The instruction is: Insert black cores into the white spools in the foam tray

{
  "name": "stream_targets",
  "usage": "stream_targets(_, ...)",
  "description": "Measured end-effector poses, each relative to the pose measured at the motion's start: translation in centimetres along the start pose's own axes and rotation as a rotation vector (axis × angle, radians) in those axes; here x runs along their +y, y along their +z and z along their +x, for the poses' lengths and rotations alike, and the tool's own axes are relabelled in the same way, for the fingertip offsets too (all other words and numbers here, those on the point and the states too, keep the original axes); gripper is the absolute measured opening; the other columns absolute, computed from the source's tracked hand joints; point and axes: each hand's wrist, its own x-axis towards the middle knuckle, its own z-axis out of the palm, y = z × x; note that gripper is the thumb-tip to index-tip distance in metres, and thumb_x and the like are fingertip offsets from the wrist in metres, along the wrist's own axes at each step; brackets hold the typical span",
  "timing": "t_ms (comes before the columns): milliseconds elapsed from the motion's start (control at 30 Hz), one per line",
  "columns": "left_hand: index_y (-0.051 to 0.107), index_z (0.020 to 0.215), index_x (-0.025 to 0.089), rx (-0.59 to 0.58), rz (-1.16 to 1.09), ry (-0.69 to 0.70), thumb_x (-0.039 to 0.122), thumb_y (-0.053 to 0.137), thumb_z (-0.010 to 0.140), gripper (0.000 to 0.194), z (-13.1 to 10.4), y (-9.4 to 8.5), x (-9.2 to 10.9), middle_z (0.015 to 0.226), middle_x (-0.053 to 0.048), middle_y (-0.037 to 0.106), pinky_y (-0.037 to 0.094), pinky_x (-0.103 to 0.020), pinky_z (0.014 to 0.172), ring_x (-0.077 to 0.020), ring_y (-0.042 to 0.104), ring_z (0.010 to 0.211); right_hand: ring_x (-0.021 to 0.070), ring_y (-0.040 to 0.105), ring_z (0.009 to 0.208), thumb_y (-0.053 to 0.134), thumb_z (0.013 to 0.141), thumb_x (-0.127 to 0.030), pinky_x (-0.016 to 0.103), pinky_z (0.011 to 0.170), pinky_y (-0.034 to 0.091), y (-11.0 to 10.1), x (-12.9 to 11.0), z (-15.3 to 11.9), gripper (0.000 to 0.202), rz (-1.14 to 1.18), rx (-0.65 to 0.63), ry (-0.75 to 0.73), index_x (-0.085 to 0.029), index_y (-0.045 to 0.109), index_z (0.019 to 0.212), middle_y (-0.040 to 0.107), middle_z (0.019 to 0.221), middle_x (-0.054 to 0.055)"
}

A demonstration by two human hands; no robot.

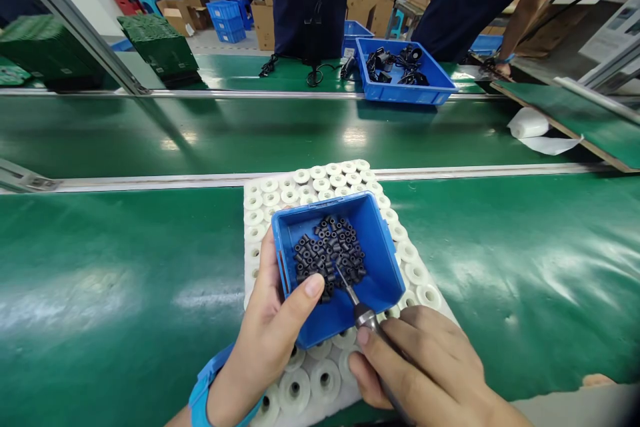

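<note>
- while the left hand (267, 327) grips a small blue box (385, 267) by its left side, thumb hooked over the rim, the right hand (425, 363) closes around the dark handle of a slim metal-shafted tool (365, 317); the two hands are apart from each other.
- inside the box, short black hollow cylinders (327, 250) lie heaped toward the middle and left, and the tool's tip reaches in among them; whether a cylinder sits on the tip is too small to tell.
- beneath the box, rows of white round pieces (295, 390) with center holes spread over the green counter (125, 267); whether the box touches them cannot be told.
- around the left wrist runs a bright blue band (203, 390).
- across a pale rail (200, 180), a larger blue tray (405, 90) carries tangled black cables (385, 67), with more cable lying just left of it.
- at far left, upright green boards (165, 50) stand in packed rows; at right, a white roll (529, 123) lies partly unwound.
- behind the line, a person in dark blue (307, 13) stands facing the counter, and a second person (475, 0) leans in at right, near cardboard boxes and blue crates (227, 21).
</note>
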Motion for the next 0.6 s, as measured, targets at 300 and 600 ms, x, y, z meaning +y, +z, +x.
stream_targets(300, 0.034, 0.164, 0.036, 0.032, -0.031, -0.056, 0.046, 0.08, 0.087, 0.091, -0.15, 0.35, 0.24, 0.147, -0.006, 0.068, 0.056, -0.05, 0.113, -0.0366, 0.062, 0.138, 0.0145, 0.07, 0.062, 0.082, 0.084, -0.016, 0.026, 0.06, 0.06, -0.38, -0.21, -0.09, 0.013, -0.058, -0.014, 0.009, -0.02, 0.08, 0.097, 0.075, 0.075, 0.002)
stream_targets(600, 0.034, 0.164, 0.031, 0.008, 0.01, -0.026, 0.045, 0.08, 0.087, 0.09, -0.14, 0.09, -0.29, 0.15, -0.007, 0.065, 0.05, -0.049, 0.12, -0.0346, 0.06, 0.14, 0.0152, 0.068, 0.059, 0.079, 0.089, -0.019, 0.029, 0.055, 0.056, 0.58, 0.46, 0.16, 0.009, -0.067, 0.029, -0.008, -0.014, 0.079, 0.097, 0.074, 0.071, 0.004)
